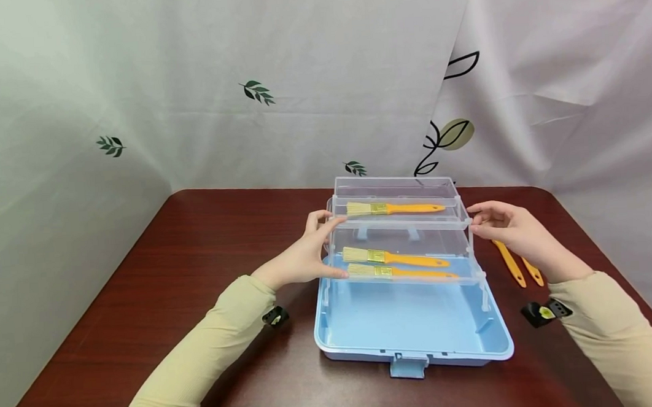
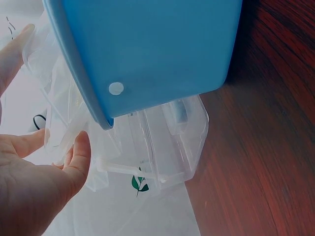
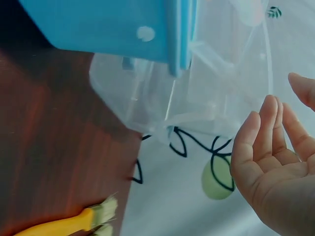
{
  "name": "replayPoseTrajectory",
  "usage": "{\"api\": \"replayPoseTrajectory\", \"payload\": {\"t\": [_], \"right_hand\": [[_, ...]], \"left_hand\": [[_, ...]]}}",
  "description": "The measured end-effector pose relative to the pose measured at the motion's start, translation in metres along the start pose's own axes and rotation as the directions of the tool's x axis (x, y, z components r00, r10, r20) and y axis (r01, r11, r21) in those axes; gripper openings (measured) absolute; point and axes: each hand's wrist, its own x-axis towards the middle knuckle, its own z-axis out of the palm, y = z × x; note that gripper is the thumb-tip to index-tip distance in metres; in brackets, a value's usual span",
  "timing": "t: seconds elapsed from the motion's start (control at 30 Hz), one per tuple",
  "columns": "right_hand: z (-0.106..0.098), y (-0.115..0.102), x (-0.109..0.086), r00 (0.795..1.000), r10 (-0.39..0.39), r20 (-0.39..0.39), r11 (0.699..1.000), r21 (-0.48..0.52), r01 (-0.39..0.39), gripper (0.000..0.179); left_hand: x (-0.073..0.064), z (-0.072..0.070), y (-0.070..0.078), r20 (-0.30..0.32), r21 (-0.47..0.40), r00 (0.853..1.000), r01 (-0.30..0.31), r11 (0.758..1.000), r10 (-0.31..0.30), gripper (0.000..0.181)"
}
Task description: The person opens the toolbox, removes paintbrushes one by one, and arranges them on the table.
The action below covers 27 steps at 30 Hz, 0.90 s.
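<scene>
A light blue toolbox (image 1: 412, 322) stands open on the table, its clear stepped trays raised at the back. One yellow-handled paintbrush (image 1: 415, 208) lies in the upper tray (image 1: 397, 186); two more paintbrushes (image 1: 417, 261) lie in the lower tray (image 1: 341, 242). My left hand (image 1: 301, 257) spreads at the trays' left end, its thumb by the lower tray and forefinger at the upper one. In the left wrist view its fingertips (image 2: 82, 140) touch clear plastic. My right hand (image 1: 512, 227) is beside the upper tray's right end, fingers loosely bent, thumb apart in the right wrist view.
Two more yellow-handled paintbrushes (image 1: 510, 264) lie on the dark red wooden table (image 1: 239, 232), right of the toolbox and partly behind my right forearm. A white leaf-print curtain (image 1: 311, 130) hangs behind the table. The toolbox's front latch (image 1: 409, 366) hangs down.
</scene>
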Motion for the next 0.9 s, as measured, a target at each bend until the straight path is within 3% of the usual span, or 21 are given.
{"api": "replayPoseTrajectory", "payload": {"t": [0.33, 0.67, 0.9], "right_hand": [[0.006, -0.023, 0.012, 0.998, -0.054, -0.012, 0.994, -0.093, 0.053, 0.044], [0.01, -0.041, 0.028, 0.991, -0.125, 0.039, 0.97, -0.205, 0.13, 0.044], [0.016, -0.053, 0.039, 0.989, -0.123, 0.078, 0.959, -0.248, 0.138, 0.045]], "left_hand": [[-0.001, 0.0, 0.0, -0.005, 0.01, 1.0, -0.007, 1.0, 0.007, 0.099], [0.0, -0.001, -0.001, -0.005, 0.013, 1.0, -0.015, 1.0, 0.015, 0.1], [0.0, -0.001, 0.0, -0.006, 0.018, 1.0, -0.019, 1.0, 0.02, 0.1]]}}
